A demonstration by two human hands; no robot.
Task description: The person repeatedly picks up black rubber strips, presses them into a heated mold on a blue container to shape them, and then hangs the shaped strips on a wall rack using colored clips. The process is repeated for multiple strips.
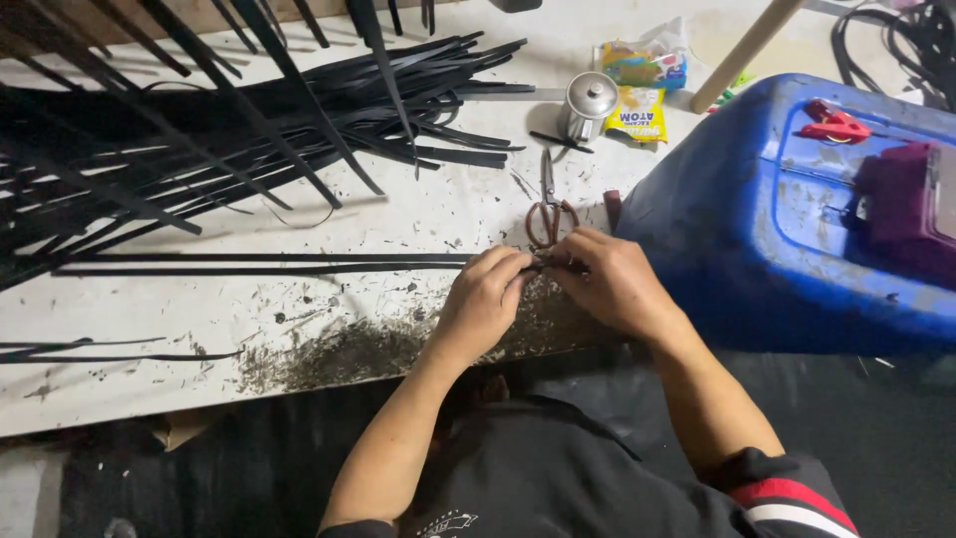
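My left hand and my right hand meet at the near edge of a white board. Both pinch the ends of long thin black strips that run flat to the left across the board. My fingertips hide the strip ends. A pair of scissors with reddish-brown handles lies just beyond my hands, blades pointing away.
A big heap of black strips covers the board's far left. A small metal pot and snack packets sit at the back. A blue barrel lies at right, bearing a red clip and a purple object. Dark shavings litter the near edge.
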